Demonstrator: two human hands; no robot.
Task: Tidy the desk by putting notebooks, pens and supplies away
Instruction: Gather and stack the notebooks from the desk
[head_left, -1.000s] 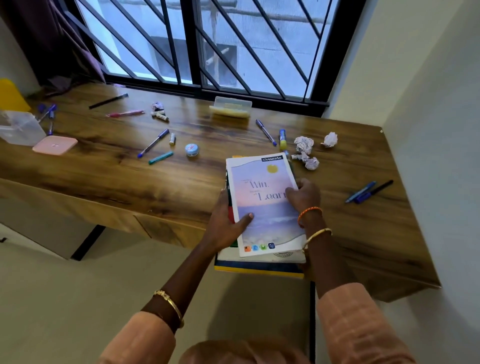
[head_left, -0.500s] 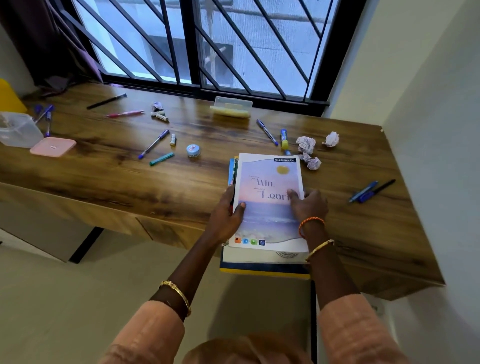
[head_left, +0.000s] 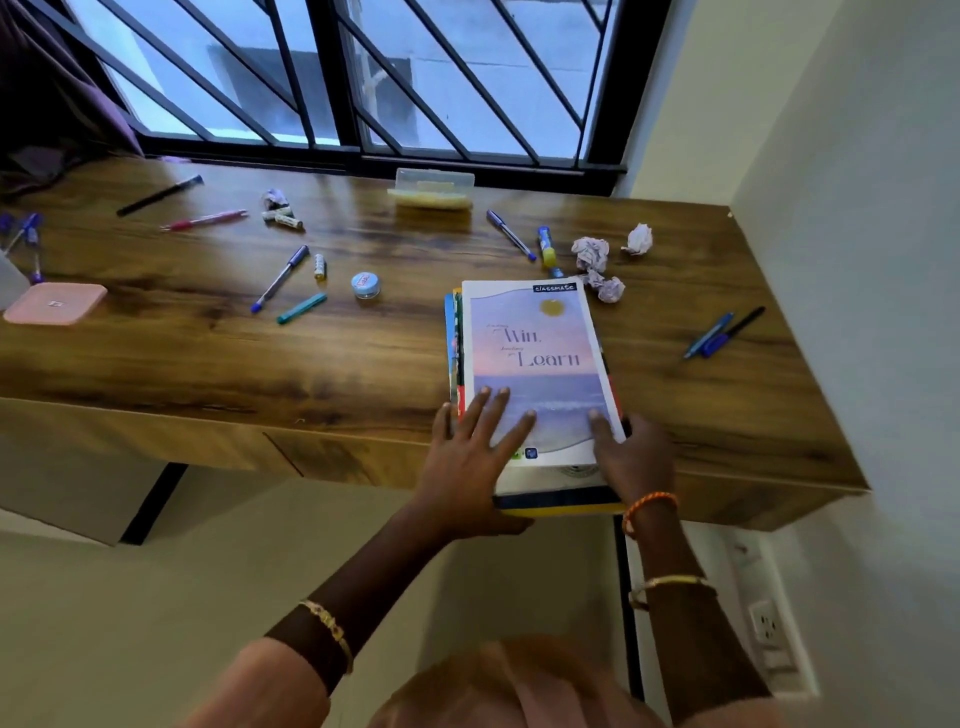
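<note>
- The stack of notebooks (head_left: 540, 374) is my landmark; it lies on the wooden desk (head_left: 208, 353) with its near end hanging a little over the front edge.
- The left hand (head_left: 467, 467) rests flat on the near-left corner of the stack, fingers straight and spread on the top cover.
- The right hand (head_left: 631, 460) holds the near-right corner, thumb on the cover; the other fingers go down the side and I cannot tell how they lie.
- Compared with half a second ago, the stack sits further onto the desk and straighter, and the left fingers have moved from the edge to the top. I judge the notebooks are now gathered, so this part of the tidying is nearly done.
- Right of the stack lie two dark pens (head_left: 724, 332), well apart from it.
- Just behind it are crumpled papers (head_left: 597, 260), a glue stick (head_left: 545, 244) and a blue pen (head_left: 511, 235).
- Left of it are a small round jar (head_left: 365, 285), a teal marker (head_left: 302, 308) and a purple pen (head_left: 280, 278); far left, a pink case (head_left: 54, 303).
- Behind all, near the window, stands a clear box (head_left: 434, 188). The pens and supplies are not yet put away.
</note>
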